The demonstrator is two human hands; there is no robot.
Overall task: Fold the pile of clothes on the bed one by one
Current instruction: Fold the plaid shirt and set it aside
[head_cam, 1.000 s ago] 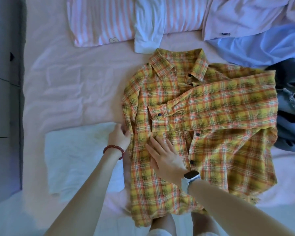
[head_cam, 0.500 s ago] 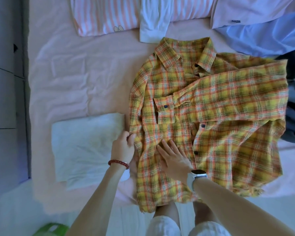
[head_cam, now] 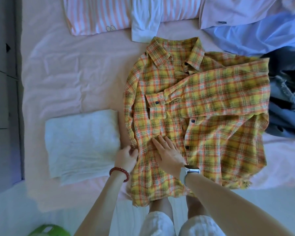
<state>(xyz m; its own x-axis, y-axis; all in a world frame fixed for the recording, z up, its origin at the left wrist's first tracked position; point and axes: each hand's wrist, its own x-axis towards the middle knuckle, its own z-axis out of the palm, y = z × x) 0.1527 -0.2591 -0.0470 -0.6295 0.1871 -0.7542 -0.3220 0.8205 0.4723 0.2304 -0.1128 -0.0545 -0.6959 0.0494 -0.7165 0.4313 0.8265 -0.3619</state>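
Note:
A yellow and orange plaid shirt (head_cam: 211, 133) lies face up on the pink bed (head_cam: 71, 79), collar away from me. One sleeve is folded across its chest, cuff to the left. My right hand (head_cam: 167, 154) lies flat with straight fingers on the lower left front of the shirt. My left hand (head_cam: 127, 157), with a red bead bracelet, pinches the shirt's left side edge. A folded white garment (head_cam: 82, 145) lies just left of the shirt.
A striped pillow (head_cam: 99, 12) and a white garment (head_cam: 146, 19) lie at the head of the bed. Pale pink, light blue (head_cam: 255, 36) and denim clothes (head_cam: 289, 106) are heaped at the right. A grey cabinet (head_cam: 2, 82) flanks the left. Something green (head_cam: 48, 230) sits on the floor.
The view has drawn back and shifted a little. Both hands stay at the shirt's lower left side, the left on the edge and the right flat on the cloth.

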